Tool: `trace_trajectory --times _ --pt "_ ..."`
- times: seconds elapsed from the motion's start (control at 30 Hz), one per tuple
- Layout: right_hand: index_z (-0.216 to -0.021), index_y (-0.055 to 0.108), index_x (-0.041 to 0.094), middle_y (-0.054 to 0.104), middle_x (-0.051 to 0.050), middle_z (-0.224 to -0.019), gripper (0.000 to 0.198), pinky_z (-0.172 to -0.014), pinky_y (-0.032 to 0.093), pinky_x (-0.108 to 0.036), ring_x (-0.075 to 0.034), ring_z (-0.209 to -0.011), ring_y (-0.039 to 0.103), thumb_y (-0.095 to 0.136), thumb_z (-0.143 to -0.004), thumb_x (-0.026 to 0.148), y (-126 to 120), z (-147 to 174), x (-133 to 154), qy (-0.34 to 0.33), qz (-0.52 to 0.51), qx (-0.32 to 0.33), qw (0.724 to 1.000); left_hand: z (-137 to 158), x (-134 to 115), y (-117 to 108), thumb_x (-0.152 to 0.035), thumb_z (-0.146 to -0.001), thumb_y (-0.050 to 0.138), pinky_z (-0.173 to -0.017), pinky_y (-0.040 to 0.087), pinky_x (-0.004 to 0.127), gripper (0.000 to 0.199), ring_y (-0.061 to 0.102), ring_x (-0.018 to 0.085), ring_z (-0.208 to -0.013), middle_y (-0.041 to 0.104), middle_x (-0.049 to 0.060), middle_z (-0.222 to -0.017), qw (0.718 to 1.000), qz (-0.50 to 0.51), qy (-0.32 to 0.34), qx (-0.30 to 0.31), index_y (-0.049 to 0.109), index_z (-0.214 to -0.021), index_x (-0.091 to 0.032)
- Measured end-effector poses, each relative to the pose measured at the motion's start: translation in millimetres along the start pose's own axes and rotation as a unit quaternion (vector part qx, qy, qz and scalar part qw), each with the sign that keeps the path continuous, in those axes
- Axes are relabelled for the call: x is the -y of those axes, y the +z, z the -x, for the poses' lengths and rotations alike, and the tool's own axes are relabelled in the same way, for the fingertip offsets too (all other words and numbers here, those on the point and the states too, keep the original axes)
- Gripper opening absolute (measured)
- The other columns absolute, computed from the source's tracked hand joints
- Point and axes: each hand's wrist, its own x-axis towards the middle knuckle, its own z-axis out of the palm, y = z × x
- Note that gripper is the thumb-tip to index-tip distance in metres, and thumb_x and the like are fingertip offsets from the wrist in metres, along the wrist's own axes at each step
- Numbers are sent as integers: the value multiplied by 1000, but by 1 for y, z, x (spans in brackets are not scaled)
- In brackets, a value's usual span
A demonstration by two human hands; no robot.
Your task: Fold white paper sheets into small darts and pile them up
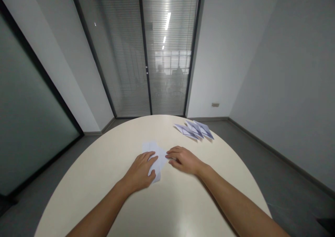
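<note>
A partly folded sheet of white paper [162, 154] lies on the round table, one corner pointing right. Across its left part rests my left hand [142, 169], palm down with the fingers spread. My right hand [184, 159] is at the paper's right-hand point, its fingers bent and their tips at that corner. Whether those fingertips pinch the paper or only press on it I cannot tell. Beyond my right hand, several folded paper pieces [194, 130] lie overlapping near the table's far right edge.
The cream round table [110, 150] has a curved edge on the far side and both flanks. Behind it stands a glass partition with blinds [131, 55]. Plain walls [230, 55] rise at the right, one with a socket plate [215, 105]. Grey floor surrounds the table.
</note>
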Motion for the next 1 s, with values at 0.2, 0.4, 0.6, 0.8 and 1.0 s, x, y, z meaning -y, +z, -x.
trace_trajectory --times 0.2,0.4,0.6,0.8,1.0 --pt "-118 71 22 72 -8 -110 27 -94 48 -34 -21 -105 64 57 -95 27 -4 -2 5 20 -19 23 999 -5 -9 -4 -27 -89 55 -107 42 46 42 53 28 -121 61 12 -129 1000 12 13 -22 60 -129 -19" --pt "-114 73 22 72 -7 -98 28 -86 49 -32 -21 -94 64 67 -88 30 -7 -6 13 24 -15 35 999 -5 -11 -7 -42 -90 60 -105 42 48 43 53 30 -122 62 12 -132 999 7 15 -29 62 -126 -19" --pt "-111 73 21 73 -7 -99 26 -88 48 -32 -20 -94 64 66 -86 27 -5 -8 18 -2 -29 39 999 -6 -9 -4 -41 -93 58 -107 41 49 45 50 30 -127 56 10 -143 999 -11 27 -16 58 -133 -21" --pt "-112 72 21 72 -7 -110 24 -94 48 -33 -21 -105 64 63 -91 26 -2 -5 12 -1 -34 18 999 -6 -4 1 -35 -94 57 -108 41 48 38 54 27 -125 61 8 -138 999 5 37 -38 61 -130 -22" --pt "-106 72 22 74 -6 -102 19 -90 48 -31 -19 -98 67 57 -96 26 2 -6 8 -22 0 13 1000 -6 -3 3 -34 -92 59 -110 40 49 36 57 27 -123 64 8 -134 998 9 43 -54 63 -126 -22"
